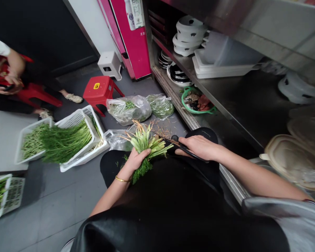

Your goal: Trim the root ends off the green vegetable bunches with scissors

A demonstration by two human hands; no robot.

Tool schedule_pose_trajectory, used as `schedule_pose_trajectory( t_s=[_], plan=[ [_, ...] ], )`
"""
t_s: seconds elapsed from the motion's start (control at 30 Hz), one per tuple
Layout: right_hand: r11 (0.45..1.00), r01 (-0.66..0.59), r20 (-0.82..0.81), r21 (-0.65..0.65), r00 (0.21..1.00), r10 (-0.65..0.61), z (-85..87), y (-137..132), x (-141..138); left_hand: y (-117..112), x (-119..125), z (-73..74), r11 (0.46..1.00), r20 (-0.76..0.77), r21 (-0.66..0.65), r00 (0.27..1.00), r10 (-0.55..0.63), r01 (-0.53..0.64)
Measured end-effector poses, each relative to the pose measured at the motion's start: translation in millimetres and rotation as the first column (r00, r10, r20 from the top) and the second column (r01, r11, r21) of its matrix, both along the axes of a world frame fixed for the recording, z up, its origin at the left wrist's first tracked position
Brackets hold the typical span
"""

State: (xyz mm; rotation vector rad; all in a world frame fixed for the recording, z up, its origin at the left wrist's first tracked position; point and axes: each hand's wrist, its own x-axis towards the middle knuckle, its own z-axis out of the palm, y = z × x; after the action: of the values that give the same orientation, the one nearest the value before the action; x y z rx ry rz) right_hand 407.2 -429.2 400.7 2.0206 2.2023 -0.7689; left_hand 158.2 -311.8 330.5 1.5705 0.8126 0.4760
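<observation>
My left hand (135, 159) is closed around a bunch of green herbs (145, 144) over my lap, root ends pointing up and away, leafy tips hanging below the hand. My right hand (199, 147) grips black-handled scissors (173, 142), blades reaching left into the root ends of the bunch. A gold bangle sits on my left wrist. Cut roots (164, 131) lie scattered on the floor just beyond the bunch.
White baskets (77, 120) of the same greens stand on the floor at left, another basket (10, 196) at far left. Two plastic bags (128, 109) of greens lie ahead, near a red stool (99, 90). A seated person (13, 75) is at far left. Steel shelves (225, 101) with dishes run along the right.
</observation>
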Motion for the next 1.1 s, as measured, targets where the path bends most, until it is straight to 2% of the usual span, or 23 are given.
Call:
schedule_pose_trajectory(
  t_s=[0.17,0.27,0.47,0.7,0.87,1.1],
  plan=[
    [1.0,-0.011,-0.02,0.013,1.0,0.011,-0.8,4,-4,-1,3,6.1,0.988,-0.028,0.133,0.997,-0.076,0.079],
    [1.0,-0.001,-0.022,0.014,1.0,0.001,-0.4,3,-3,-2,4,5.7,0.981,-0.043,0.165,0.994,-0.1,0.106],
    [1.0,-0.011,-0.099,0.01,0.995,0.012,0.5,-6,3,-1,2,3.2,0.993,0.004,0.114,1.0,-0.028,0.027],
    [1.0,-0.014,-0.084,-0.011,0.996,0.013,0.7,-1,0,-4,5,8.2,0.985,-0.048,0.13,0.993,-0.11,0.116],
    [1.0,-0.01,-0.079,-0.011,0.997,0.009,0.5,0,-2,-6,4,6.6,0.989,-0.053,0.091,0.993,-0.108,0.113],
    [1.0,-0.024,-0.08,0.008,0.996,0.024,-0.6,-3,-1,-5,4,3.7,0.989,-0.104,0.114,0.991,-0.087,0.099]
  ],
)
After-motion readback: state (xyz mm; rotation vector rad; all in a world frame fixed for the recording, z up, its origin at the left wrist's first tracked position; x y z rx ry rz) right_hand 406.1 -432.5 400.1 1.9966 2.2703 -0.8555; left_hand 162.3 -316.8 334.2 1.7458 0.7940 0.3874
